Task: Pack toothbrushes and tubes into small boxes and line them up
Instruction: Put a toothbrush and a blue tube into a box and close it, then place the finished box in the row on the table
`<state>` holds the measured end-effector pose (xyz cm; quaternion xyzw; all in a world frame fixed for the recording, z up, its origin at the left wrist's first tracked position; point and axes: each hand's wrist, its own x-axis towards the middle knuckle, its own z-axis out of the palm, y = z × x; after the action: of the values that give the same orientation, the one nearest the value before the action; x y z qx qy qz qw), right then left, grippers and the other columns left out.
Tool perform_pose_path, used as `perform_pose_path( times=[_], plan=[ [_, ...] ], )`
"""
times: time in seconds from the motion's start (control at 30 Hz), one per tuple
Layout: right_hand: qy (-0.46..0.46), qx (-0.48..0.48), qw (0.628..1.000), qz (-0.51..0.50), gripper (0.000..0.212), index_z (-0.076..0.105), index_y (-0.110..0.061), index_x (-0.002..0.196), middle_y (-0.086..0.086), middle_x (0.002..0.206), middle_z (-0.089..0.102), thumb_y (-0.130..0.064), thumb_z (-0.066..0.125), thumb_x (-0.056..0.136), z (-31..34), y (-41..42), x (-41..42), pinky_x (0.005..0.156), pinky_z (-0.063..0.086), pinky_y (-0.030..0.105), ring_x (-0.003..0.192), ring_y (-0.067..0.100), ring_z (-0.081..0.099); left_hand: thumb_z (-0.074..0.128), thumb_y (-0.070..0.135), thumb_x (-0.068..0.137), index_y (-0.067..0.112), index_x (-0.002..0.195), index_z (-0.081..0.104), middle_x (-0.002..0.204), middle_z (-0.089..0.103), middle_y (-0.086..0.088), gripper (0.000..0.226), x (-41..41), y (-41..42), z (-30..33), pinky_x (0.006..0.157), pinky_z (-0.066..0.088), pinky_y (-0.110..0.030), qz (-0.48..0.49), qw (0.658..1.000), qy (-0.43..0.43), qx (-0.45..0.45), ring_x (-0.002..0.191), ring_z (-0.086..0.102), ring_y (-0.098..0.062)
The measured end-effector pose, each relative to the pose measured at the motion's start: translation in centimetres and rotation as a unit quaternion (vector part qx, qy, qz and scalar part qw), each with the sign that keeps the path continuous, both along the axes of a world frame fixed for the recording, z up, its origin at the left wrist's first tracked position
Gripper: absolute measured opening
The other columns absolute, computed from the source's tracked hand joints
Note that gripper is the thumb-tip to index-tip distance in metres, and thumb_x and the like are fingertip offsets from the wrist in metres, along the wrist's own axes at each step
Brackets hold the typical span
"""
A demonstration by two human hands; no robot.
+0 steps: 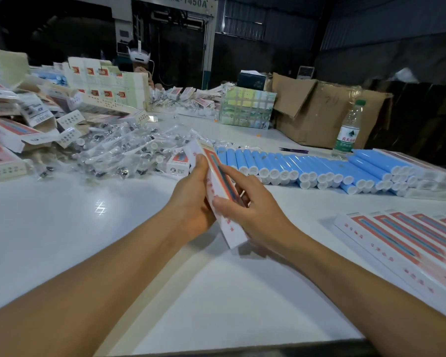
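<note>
A long white and orange small box [218,186] is held tilted above the white table [88,228], its far end pointing away from me. My left hand [191,197] grips its left side, thumb along the edge. My right hand [245,199] holds its right side, with the index finger stretched along the printed face. Blue tubes with white caps [307,167] lie in a long row behind the hands. Wrapped toothbrushes [119,153] form a heap at the left. Packed boxes [407,243] lie side by side at the right.
Flat and folded cartons [16,130] pile up at far left. A water bottle [348,127] stands before a brown cardboard box [319,109] at the back right. A patterned box [246,106] sits at the back centre. A person with a white headset [139,56] sits across the table.
</note>
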<state>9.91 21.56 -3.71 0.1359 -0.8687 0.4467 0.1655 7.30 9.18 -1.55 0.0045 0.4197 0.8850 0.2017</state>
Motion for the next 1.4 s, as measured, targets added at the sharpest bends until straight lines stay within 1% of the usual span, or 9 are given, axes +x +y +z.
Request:
perform_pose_path(
  times=[0.27, 0.4, 0.5, 0.6, 0.77, 1.0, 1.1, 1.2, 1.4],
  plan=[
    [-0.070, 0.112, 0.989, -0.064, 0.067, 0.033, -0.041, 0.143, -0.007, 0.104, 0.038, -0.042, 0.065, 0.084, 1.8, 1.0, 0.6, 0.059, 0.045, 0.011, 0.094, 0.010, 0.051, 0.040, 0.054, 0.095, 0.018, 0.109, 0.062, 0.089, 0.070, -0.007, 0.045, -1.6, -1.2, -1.8, 0.084, 0.054, -0.040, 0.097, 0.976, 0.086, -0.177, 0.087, 0.068, -0.024],
    [-0.079, 0.263, 0.954, -0.119, 0.067, 0.032, -0.044, 0.143, -0.004, 0.103, 0.036, -0.052, 0.060, 0.082, 4.0, 3.7, 2.5, 0.069, 0.051, 0.026, 0.088, 0.015, 0.054, 0.044, 0.054, 0.093, 0.019, 0.103, 0.062, 0.094, 0.066, -0.006, 0.041, -2.2, -1.5, -2.2, 0.065, 0.053, -0.032, 0.092, 0.965, 0.112, -0.221, 0.082, 0.062, -0.021],
    [-0.098, 0.363, 0.917, -0.133, 0.066, 0.029, -0.045, 0.143, -0.007, 0.094, 0.034, -0.056, 0.054, 0.083, 4.2, 7.0, 5.7, 0.058, 0.043, 0.023, 0.079, 0.010, 0.050, 0.041, 0.053, 0.093, 0.016, 0.108, 0.058, 0.093, 0.063, -0.004, 0.043, -2.6, -1.2, -2.7, 0.066, 0.047, -0.032, 0.060, 0.958, 0.143, -0.240, 0.078, 0.058, -0.019],
    [-0.127, 0.433, 0.871, -0.192, 0.062, 0.032, -0.041, 0.142, -0.005, 0.099, 0.036, -0.054, 0.052, 0.084, 2.9, 11.3, 9.4, 0.067, 0.040, 0.030, 0.092, 0.016, 0.048, 0.035, 0.054, 0.095, 0.017, 0.103, 0.056, 0.088, 0.060, -0.003, 0.044, -3.9, -0.8, -2.7, 0.065, 0.040, -0.032, 0.026, 0.955, 0.130, -0.266, 0.074, 0.054, -0.018],
    [-0.149, 0.374, 0.866, -0.295, 0.057, 0.040, -0.043, 0.137, -0.007, 0.100, 0.032, -0.053, 0.054, 0.083, 1.6, 16.7, 13.2, 0.071, 0.034, 0.027, 0.091, 0.011, 0.036, 0.033, 0.051, 0.098, 0.020, 0.101, 0.056, 0.086, 0.059, -0.004, 0.040, -6.0, -0.2, -3.1, 0.063, 0.039, -0.035, -0.019, 0.951, 0.088, -0.295, 0.072, 0.052, -0.021],
    [-0.134, 0.425, 0.847, -0.291, 0.051, 0.047, -0.035, 0.133, -0.007, 0.104, 0.036, -0.054, 0.051, 0.086, 3.5, 16.5, 13.2, 0.076, 0.037, 0.029, 0.094, 0.010, 0.039, 0.057, 0.032, 0.091, 0.019, 0.087, 0.068, 0.075, 0.070, -0.001, 0.018, -3.2, 0.3, -3.4, 0.059, 0.043, -0.031, 0.055, 0.918, 0.209, -0.331, 0.066, 0.061, -0.017],
    [-0.019, 0.346, 0.895, -0.281, 0.033, 0.060, -0.033, 0.116, -0.016, 0.089, 0.042, -0.047, 0.052, 0.086, 5.2, 13.2, 10.8, 0.070, 0.036, 0.028, 0.076, 0.002, 0.044, 0.062, 0.023, 0.087, 0.022, 0.074, 0.071, 0.066, 0.069, 0.003, 0.015, -1.4, 0.7, -3.1, 0.062, 0.046, -0.032, 0.091, 0.860, 0.299, -0.405, 0.058, 0.060, -0.016],
    [0.059, 0.272, 0.934, -0.223, 0.018, 0.069, -0.027, 0.094, -0.010, 0.084, 0.058, -0.032, 0.053, 0.088, 4.9, 8.2, 6.4, 0.071, 0.044, 0.032, 0.072, 0.008, 0.050, 0.059, 0.017, 0.087, 0.018, 0.069, 0.070, 0.059, 0.065, 0.001, 0.021, -1.2, 0.9, -3.2, 0.058, 0.045, -0.028, 0.090, 0.847, 0.292, -0.435, 0.052, 0.055, -0.017],
    [0.024, 0.296, 0.933, -0.202, 0.023, 0.056, -0.022, 0.069, -0.002, 0.077, 0.060, -0.021, 0.047, 0.090, 1.1, 2.3, -1.9, 0.061, 0.041, 0.032, 0.076, 0.021, 0.054, 0.056, 0.017, 0.087, 0.022, 0.063, 0.067, 0.052, 0.058, 0.008, 0.027, -1.7, 0.6, -3.6, 0.053, 0.040, -0.020, 0.090, 0.841, 0.296, -0.443, 0.052, 0.051, -0.005]
  ],
)
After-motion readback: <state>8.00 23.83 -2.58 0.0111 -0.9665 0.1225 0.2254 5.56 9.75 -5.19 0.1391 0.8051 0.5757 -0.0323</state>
